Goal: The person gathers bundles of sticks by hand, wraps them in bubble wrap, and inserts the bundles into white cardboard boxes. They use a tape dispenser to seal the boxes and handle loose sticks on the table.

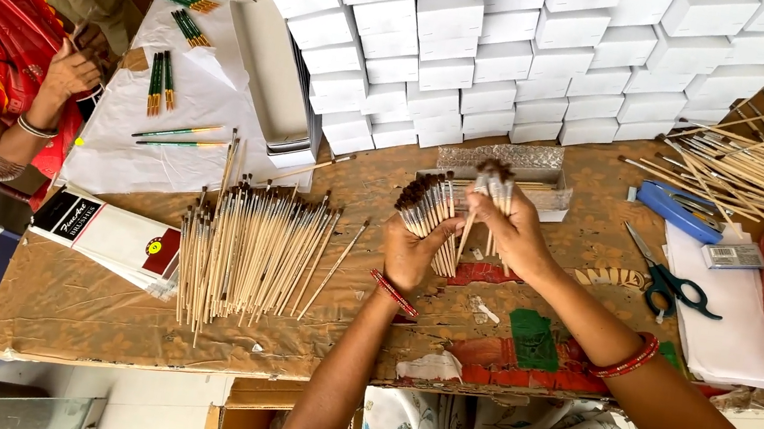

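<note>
My left hand [412,249] grips a fanned bundle of wooden paint brushes [430,209] with dark bristle tips pointing away from me. My right hand [514,233] holds a smaller bunch of the same brushes [498,183] just to the right of it, over the middle of the brown paper-covered table [91,303]. The two hands nearly touch. Behind them lies a small open box [546,183] with a clear bubble-wrap piece on top.
A large pile of loose brushes [248,246] lies left of my hands. Stacked white boxes [525,45] fill the back. Bare wooden sticks [757,168], a blue tape dispenser [677,208] and scissors [667,279] sit right. Another person [15,63] sits at left by green-handled brushes [161,84].
</note>
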